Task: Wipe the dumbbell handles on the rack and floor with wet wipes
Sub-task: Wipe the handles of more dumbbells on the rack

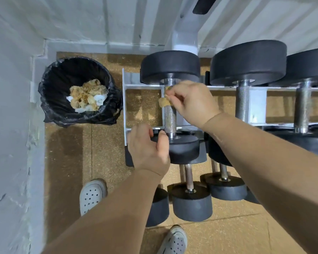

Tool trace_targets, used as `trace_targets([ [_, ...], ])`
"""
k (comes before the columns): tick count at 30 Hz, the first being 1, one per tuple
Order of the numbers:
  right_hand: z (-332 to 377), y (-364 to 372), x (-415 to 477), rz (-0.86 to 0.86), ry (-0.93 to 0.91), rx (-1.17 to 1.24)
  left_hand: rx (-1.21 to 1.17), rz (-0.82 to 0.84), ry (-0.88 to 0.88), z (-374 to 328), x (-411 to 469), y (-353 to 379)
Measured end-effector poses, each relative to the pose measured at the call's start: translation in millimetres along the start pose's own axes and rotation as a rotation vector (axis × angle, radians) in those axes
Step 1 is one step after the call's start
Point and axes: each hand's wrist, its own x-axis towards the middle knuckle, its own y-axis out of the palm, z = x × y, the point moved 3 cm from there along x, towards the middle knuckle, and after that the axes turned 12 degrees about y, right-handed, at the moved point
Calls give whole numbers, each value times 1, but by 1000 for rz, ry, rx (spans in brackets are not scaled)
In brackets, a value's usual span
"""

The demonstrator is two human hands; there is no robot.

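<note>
A black dumbbell with a knurled steel handle lies across the top tier of the white rack, at its left end. My right hand pinches a small, brown-stained wet wipe against the upper part of that handle. My left hand rests on the near black head of the same dumbbell, fingers curled over its edge. Two more dumbbells sit to the right on the rack. Lower dumbbells stand on a tier below, near my feet.
A bin with a black liner stands on the cork-coloured floor left of the rack, holding several used, stained wipes. A white wall runs along the left and behind. My two white clogs stand on the floor in front of the rack.
</note>
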Motion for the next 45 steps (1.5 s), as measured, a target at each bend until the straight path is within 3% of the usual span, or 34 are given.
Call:
trace_targets([
  [4, 2, 11, -15, 307, -143, -72, -5, -3, -11, 0, -1, 0],
  [7, 4, 9, 10, 199, -90, -160, -24, 2, -57, -1, -2, 1],
  [10, 8, 3, 17, -5, 15, -46, -16, 7, -59, -1, -2, 1],
  [12, 7, 5, 1, 62, 52, 35, -1, 13, -50, 0, -1, 0],
  [16, 1, 8, -27, 378, 17, 69, -10, 10, -39, 2, -1, 1],
  [19, 7, 7, -13, 290, -43, 47, -11, 12, -33, 2, -1, 2],
  [23, 8, 8, -5, 77, 73, 50, -25, 1, -20, 0, -2, 1],
  [25, 6, 7, -19, 127, 135, 133, -28, -1, -15, 1, -2, 1],
  [28, -1, 8, -39, 369, 185, 237, -28, 0, -3, 2, -1, 2],
  [30, -6, 8, -39, 403, 199, 260, -15, 7, 4, 2, -1, 2],
  [45, -7, 10, -22, -140, 349, 374, -42, -23, 5, 0, 0, 3],
])
